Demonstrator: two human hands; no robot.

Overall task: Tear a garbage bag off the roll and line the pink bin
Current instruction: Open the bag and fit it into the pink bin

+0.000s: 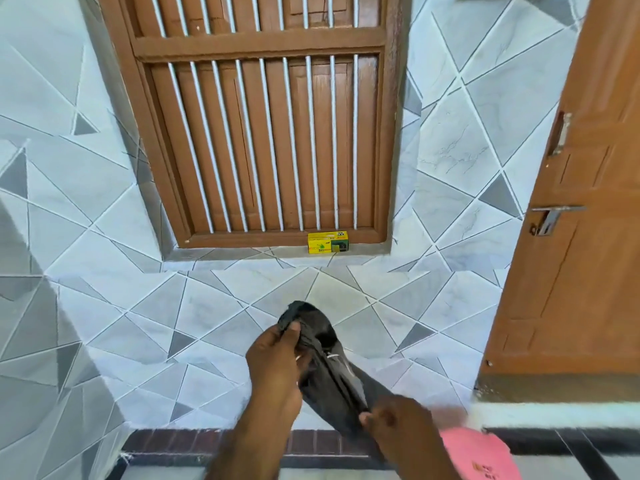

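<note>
A black garbage bag roll (pixel 323 358) is held up in front of the tiled wall, low in the head view. My left hand (pixel 280 362) grips its upper, bunched end with the thumb on top. My right hand (pixel 391 424) pinches the lower end of the black plastic, which stretches between the two hands. The pink bin (pixel 481 455) shows at the bottom right, partly hidden by my right forearm and cut off by the frame's edge; its opening is not visible.
A small yellow box (pixel 328 242) stands on the sill of a brown barred window (pixel 263 116). An orange-brown door (pixel 575 202) with a metal latch stands open on the right. A dark brick skirting runs along the wall's base.
</note>
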